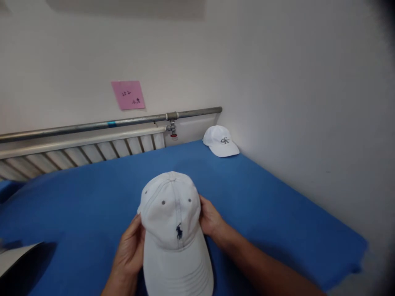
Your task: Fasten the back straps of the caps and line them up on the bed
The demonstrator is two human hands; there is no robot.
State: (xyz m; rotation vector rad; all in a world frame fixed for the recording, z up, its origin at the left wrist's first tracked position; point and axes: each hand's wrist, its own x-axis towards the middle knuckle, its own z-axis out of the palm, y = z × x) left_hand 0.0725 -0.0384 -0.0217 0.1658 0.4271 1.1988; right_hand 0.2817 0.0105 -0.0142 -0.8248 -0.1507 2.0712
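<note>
Currently, both hands are closed on one white cap [173,222], held low in the middle of the view above the blue surface [277,213]. The left hand [131,250] grips the cap's left side, thumb on the front panel and fingers hidden behind the crown. The right hand [210,218] grips the right side in the same way, fingers curled round the edge of the crown. The cap's brim points toward the person and its crown points away. A small dark embroidered emblem sits on the front panel, and eyelets show above it. Whether the cap touches the surface below cannot be told.

A second white cap [220,141] lies at the far corner of the blue surface, next to the wall and well apart from the hands. It bears a dark logo on its front.

Behind the surface, a metal pipe [92,125] runs along the wall, with a valve [172,129] fitted to it and a ribbed radiator [77,152] beneath it. A pink note [128,94] with dark marks is stuck to the wall above the pipe. A pale flat object [15,257] enters at the lower left edge; what it is cannot be told.
</note>
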